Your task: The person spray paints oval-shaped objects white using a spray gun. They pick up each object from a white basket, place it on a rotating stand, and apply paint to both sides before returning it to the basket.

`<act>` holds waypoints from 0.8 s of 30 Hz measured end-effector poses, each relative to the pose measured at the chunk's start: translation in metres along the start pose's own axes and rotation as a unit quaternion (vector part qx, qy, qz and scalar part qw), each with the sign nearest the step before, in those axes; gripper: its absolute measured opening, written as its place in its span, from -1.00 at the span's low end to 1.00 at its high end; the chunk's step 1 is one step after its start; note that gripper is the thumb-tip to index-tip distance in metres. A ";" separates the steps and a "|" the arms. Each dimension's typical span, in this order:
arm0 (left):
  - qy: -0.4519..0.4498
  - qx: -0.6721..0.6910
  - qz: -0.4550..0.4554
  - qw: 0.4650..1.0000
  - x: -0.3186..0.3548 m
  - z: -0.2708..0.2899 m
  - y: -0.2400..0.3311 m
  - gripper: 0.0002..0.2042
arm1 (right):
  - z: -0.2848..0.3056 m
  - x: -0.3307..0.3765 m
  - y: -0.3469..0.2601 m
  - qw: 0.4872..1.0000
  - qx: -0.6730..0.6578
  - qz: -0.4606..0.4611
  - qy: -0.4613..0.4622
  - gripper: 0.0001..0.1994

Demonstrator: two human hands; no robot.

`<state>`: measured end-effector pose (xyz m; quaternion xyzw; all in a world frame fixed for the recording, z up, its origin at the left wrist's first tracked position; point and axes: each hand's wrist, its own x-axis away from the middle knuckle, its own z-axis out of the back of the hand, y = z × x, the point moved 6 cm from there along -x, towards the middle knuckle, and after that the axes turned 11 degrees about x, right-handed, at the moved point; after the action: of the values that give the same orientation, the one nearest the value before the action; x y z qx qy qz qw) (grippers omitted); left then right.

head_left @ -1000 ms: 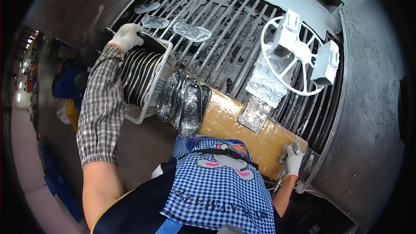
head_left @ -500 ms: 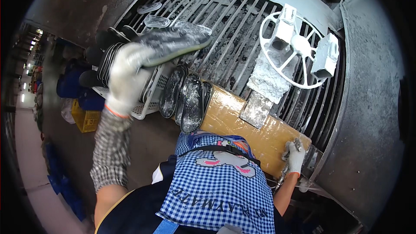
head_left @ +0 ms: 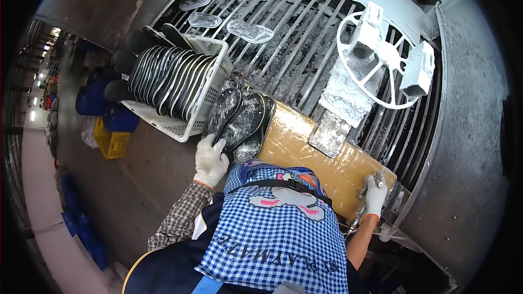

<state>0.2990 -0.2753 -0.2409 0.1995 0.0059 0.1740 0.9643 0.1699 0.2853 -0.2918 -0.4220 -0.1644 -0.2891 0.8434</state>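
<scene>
A small pile of glossy black shoe soles (head_left: 246, 117) lies at the left end of a tan board (head_left: 289, 136). My left hand (head_left: 211, 159), in a white knit glove, is at the pile's near edge, its fingers closed on the end of one sole. At the board's right end, my right hand (head_left: 375, 196), gloved too, is closed around a metal spray gun (head_left: 379, 178); part of the gun is hidden by the hand. Left of the pile, a white plastic basket (head_left: 210, 92) holds a row of upright black soles (head_left: 169, 79).
Beyond the board, metal bars (head_left: 289, 38) carry several clear sole-shaped pieces (head_left: 249, 31). A white-coated wheel (head_left: 388, 54) with two box-shaped holders stands right of them. Metal walls (head_left: 474, 103) flank the bars. A yellow crate (head_left: 111, 140) stands on the floor at left.
My left hand was above the basket, holding a sole. It has come down and right to the pile and is on another sole there. My right hand has stayed at the board's end.
</scene>
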 end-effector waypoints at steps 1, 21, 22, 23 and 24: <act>0.009 0.027 0.002 1.000 -0.011 0.010 0.009 -0.38 | 0.000 -0.001 0.002 1.000 0.007 0.006 0.007 -0.84; -0.045 -0.043 -0.073 0.995 -0.082 -0.004 0.072 -0.13 | -0.007 0.003 -0.008 0.999 0.015 0.023 0.020 -0.62; -0.032 -0.014 -0.073 0.997 -0.085 0.006 0.077 -0.16 | -0.007 0.003 -0.008 0.999 0.016 0.026 0.020 -0.63; 0.010 0.019 -0.112 0.993 -0.092 0.016 0.078 -0.20 | -0.006 0.004 -0.009 0.999 0.003 0.026 0.021 -0.67; 0.052 0.050 -0.151 0.986 -0.102 0.031 0.076 -0.25 | -0.006 0.006 -0.010 0.999 -0.012 0.025 0.022 -0.72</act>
<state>0.1803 -0.2560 -0.1891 0.2350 0.0949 0.0356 0.9667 0.1686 0.2739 -0.2861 -0.4297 -0.1318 -0.2794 0.8485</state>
